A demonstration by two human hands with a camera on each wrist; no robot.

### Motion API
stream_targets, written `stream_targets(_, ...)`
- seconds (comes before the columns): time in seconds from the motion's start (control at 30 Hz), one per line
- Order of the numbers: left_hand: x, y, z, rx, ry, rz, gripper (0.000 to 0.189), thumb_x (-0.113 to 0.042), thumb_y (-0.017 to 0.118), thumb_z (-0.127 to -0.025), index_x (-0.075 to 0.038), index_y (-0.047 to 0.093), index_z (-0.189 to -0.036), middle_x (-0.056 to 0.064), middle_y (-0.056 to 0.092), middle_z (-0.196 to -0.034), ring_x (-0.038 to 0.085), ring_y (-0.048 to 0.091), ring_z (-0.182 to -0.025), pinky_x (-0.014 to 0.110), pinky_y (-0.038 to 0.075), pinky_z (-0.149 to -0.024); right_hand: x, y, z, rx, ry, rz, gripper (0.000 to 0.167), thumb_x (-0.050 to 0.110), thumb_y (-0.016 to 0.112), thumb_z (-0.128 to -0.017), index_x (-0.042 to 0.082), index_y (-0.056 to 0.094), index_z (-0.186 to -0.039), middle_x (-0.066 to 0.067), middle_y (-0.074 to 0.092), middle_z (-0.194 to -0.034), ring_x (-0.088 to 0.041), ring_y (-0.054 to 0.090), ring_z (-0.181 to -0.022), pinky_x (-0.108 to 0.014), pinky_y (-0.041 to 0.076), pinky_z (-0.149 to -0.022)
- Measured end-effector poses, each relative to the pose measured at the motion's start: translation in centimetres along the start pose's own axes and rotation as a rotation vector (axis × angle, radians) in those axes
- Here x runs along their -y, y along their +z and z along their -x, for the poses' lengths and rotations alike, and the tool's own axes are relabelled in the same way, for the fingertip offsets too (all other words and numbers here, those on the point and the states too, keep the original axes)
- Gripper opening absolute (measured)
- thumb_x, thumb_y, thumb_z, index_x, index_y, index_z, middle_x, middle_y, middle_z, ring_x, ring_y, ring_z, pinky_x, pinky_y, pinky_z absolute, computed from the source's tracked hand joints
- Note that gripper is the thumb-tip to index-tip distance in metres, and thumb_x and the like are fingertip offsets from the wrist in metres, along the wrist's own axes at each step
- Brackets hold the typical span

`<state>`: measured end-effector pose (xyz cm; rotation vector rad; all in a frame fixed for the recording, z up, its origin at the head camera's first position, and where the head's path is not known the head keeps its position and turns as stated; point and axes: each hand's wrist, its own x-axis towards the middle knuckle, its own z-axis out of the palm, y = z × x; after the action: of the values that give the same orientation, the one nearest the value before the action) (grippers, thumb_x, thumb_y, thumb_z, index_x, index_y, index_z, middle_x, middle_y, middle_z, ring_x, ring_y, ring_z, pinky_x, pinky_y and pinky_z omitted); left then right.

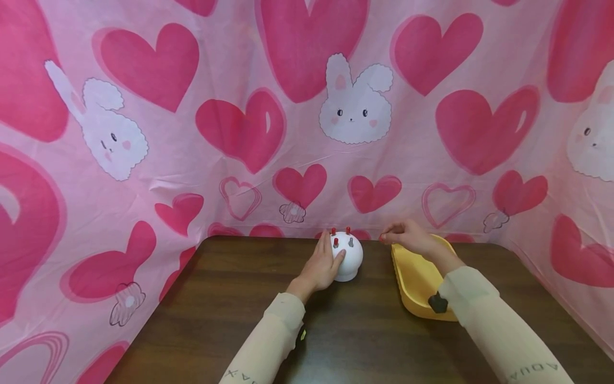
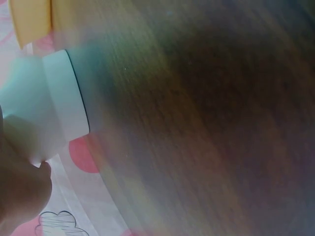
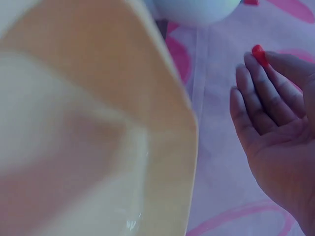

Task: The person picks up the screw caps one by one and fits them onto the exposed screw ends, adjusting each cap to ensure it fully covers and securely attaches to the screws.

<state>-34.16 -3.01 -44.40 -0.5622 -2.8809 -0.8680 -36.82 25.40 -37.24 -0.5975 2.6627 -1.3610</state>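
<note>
A white ball-shaped stand (image 1: 352,262) on a short round base sits near the table's far edge. Several metal studs stick out of its top. Red caps (image 1: 336,242) cover most of the visible ones, while the front right stud (image 1: 351,242) shows bare metal. My left hand (image 1: 318,269) holds the ball from the left, its thumb across the front and its fingers along the side. To the right of the ball, my right hand (image 1: 413,237) is raised over the tray's far left edge. Its thumb and fingertips pinch a small red cap (image 3: 259,55).
A yellow tray (image 1: 414,306) lies right of the ball, partly hidden by my right forearm. The dark wooden table (image 1: 220,304) meets a pink cloth (image 1: 307,154) with hearts and rabbits at the back and sides. A black wrist device (image 1: 437,303) hangs under the right sleeve.
</note>
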Motion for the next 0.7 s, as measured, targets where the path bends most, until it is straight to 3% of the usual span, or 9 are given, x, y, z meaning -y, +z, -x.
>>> stream_targets(0.2,0.0,0.0,0.1,-0.001,0.001,0.003,0.086,-0.055,0.037,-0.107,-0.001,0.001,-0.163,0.015,0.002,-0.172,0.03,0.008,-0.158,0.045,0.023,-0.123,1.7,1.0,-0.3,-0.084,-0.033,0.007,0.024,0.019,0.071,-0.097,-0.001,0.071,-0.111,-0.016,0.074,-0.104,-0.026,0.069,-0.094,-0.03,0.058,-0.084)
stream_targets(0.47,-0.1,-0.2,0.1,-0.001,-0.002,0.009,0.086,-0.055,0.035,-0.107,-0.002,-0.001,-0.163,0.014,0.0,-0.172,0.031,0.008,-0.158,0.045,0.023,-0.123,3.0,1.9,-0.5,-0.149,-0.085,-0.024,0.025,0.018,0.072,-0.097,-0.001,0.071,-0.112,-0.018,0.073,-0.108,-0.034,0.068,-0.099,-0.042,0.06,-0.087)
stream_targets(0.7,-0.1,-0.1,0.1,0.002,-0.008,0.017,0.086,-0.056,0.035,-0.106,-0.002,-0.001,-0.163,0.013,0.0,-0.172,0.03,0.007,-0.158,0.045,0.022,-0.123,4.3,3.0,-0.4,-0.188,-0.099,0.01,0.024,0.019,0.073,-0.096,0.003,0.071,-0.115,-0.014,0.074,-0.111,-0.034,0.068,-0.102,-0.038,0.06,-0.085)
